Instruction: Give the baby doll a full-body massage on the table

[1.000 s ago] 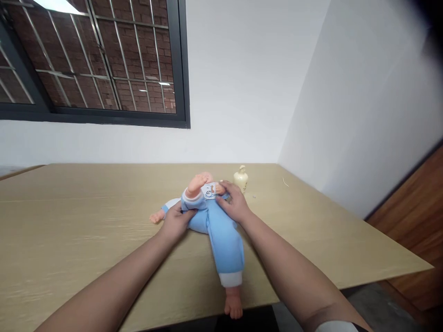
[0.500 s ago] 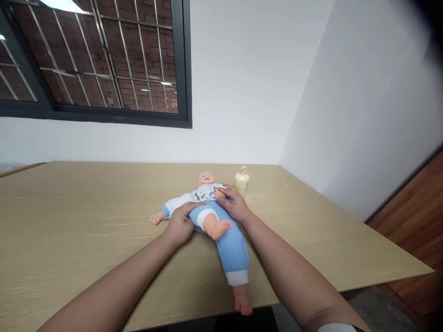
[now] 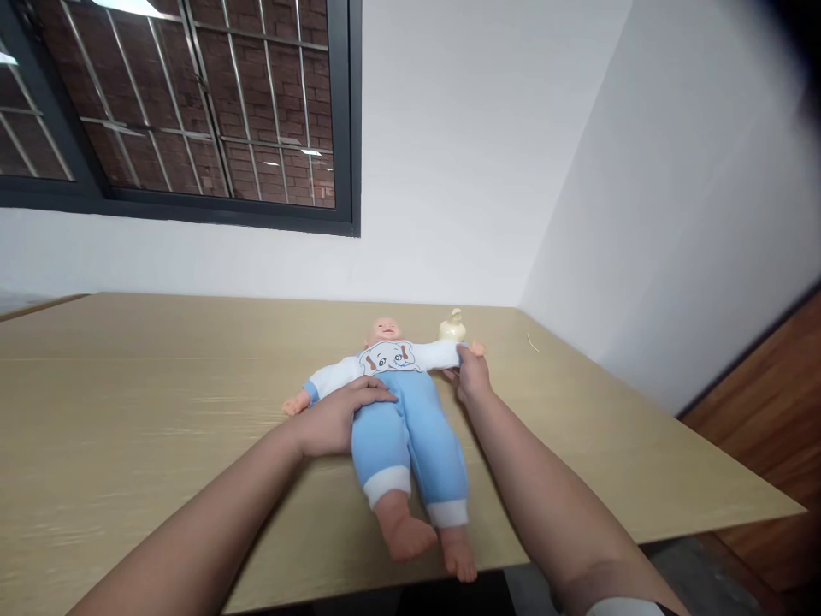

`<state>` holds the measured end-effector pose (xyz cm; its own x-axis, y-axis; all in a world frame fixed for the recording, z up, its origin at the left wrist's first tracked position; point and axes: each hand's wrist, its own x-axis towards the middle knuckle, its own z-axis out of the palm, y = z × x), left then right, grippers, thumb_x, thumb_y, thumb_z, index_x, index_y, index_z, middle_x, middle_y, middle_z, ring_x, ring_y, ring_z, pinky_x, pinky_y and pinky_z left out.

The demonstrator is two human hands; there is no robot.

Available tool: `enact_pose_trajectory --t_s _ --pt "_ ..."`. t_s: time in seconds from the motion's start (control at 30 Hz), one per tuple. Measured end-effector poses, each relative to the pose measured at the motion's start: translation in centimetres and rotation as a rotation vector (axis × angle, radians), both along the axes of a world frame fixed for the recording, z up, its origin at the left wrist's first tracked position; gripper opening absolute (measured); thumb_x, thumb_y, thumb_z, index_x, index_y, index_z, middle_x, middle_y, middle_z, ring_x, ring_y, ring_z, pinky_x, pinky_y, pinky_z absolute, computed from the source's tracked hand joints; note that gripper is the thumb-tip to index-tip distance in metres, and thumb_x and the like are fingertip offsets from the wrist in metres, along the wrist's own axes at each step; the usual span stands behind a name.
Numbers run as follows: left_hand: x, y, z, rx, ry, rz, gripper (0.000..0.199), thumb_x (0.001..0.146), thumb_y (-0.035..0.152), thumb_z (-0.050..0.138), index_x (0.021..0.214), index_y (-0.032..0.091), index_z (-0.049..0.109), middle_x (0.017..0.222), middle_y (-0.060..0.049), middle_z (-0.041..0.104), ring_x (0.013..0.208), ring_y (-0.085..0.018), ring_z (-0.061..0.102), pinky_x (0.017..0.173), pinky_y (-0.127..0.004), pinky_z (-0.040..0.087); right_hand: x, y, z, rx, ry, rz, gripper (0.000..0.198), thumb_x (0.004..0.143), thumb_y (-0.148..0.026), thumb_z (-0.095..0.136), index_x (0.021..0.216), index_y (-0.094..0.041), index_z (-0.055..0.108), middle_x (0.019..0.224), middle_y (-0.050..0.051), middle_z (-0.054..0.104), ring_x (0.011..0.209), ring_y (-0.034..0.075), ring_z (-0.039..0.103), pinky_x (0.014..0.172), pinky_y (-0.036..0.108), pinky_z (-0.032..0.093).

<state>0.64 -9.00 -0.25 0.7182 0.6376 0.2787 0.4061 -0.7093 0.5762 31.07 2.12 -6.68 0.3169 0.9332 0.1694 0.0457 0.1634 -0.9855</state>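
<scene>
A baby doll (image 3: 410, 411) in blue trousers and a white top with an elephant face on its chest lies on its back, feet toward me. My left hand (image 3: 337, 415) holds the doll at the hip, fingers laid over the top of the trousers. At the doll's outstretched arm (image 3: 442, 355), my right hand (image 3: 473, 375) is closed on the sleeve near the cuff, thumb on top. The doll's other arm rests out to the left. Both legs lie toward the table's front edge. A cream bottle (image 3: 452, 327) stands just behind the held arm, its lower part hidden.
The wooden table (image 3: 160, 376) reaches to a white wall (image 3: 449, 154) at the back and right. A barred window (image 3: 211, 111) is at upper left. A thin pale strip (image 3: 532, 342) lies at the table's right. Brown wood panelling (image 3: 763, 411) stands beyond the right edge.
The raised leg has come down beside the other one. My right hand has moved right, drawing the doll's arm off the belly and out to the side. My left hand remains at the hip.
</scene>
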Motion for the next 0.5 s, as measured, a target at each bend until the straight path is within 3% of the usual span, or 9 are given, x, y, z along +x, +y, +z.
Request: enact_pose_trajectory --t_s 0.1,0.2,0.27,0.43,0.5 --pt "-0.2 0.2 -0.1 -0.020 0.022 -0.002 0.068 0.069 0.025 0.075 0.134 0.033 0.057 0.141 -0.006 0.045 0.129 -0.029 0.047 0.111 -0.040 0.037 0.1 0.3 -0.3 -0.158 0.128 -0.093 0.041 0.087 -0.044 0.042 0.119 -0.019 0.048 0.102 0.012 0.068 0.088 0.023 0.070 0.070 0.038 0.061" --pt "-0.1 0.3 -0.3 -0.010 0.007 0.001 0.069 0.068 0.023 0.075 0.134 0.032 0.057 0.140 -0.007 0.047 0.128 -0.029 0.048 0.110 -0.040 0.038 0.2 0.3 -0.2 -0.182 0.081 -0.079 0.036 0.086 -0.046 0.041 0.109 -0.020 0.051 0.091 0.010 0.069 0.082 0.023 0.071 0.068 0.037 0.061" --pt "-0.1 0.4 -0.4 -0.007 -0.022 0.010 0.067 0.069 0.023 0.075 0.133 0.031 0.058 0.138 -0.006 0.051 0.128 -0.029 0.049 0.110 -0.040 0.038 0.1 -0.1 0.1 -0.169 0.047 -0.091 0.039 0.087 -0.049 0.040 0.112 -0.020 0.050 0.098 0.011 0.068 0.088 0.023 0.070 0.069 0.036 0.061" --pt "-0.2 0.6 -0.8 -0.146 -0.178 0.135 0.059 0.077 0.031 0.071 0.134 0.025 0.056 0.140 -0.007 0.055 0.126 -0.031 0.052 0.109 -0.044 0.040 -1.7 -2.4 1.8 0.060 -0.298 -0.280 0.055 0.086 -0.056 0.047 0.128 -0.020 0.042 0.120 0.012 0.062 0.107 0.024 0.062 0.089 0.038 0.053" --pt "0.0 0.9 -1.2 -0.206 -0.295 0.149 0.060 0.080 0.034 0.069 0.136 0.022 0.054 0.140 -0.010 0.056 0.124 -0.031 0.054 0.107 -0.046 0.042 -3.0 -3.5 2.5 0.237 -0.409 -0.237 0.057 0.085 -0.055 0.053 0.129 -0.020 0.043 0.121 0.012 0.062 0.107 0.024 0.061 0.092 0.039 0.051"
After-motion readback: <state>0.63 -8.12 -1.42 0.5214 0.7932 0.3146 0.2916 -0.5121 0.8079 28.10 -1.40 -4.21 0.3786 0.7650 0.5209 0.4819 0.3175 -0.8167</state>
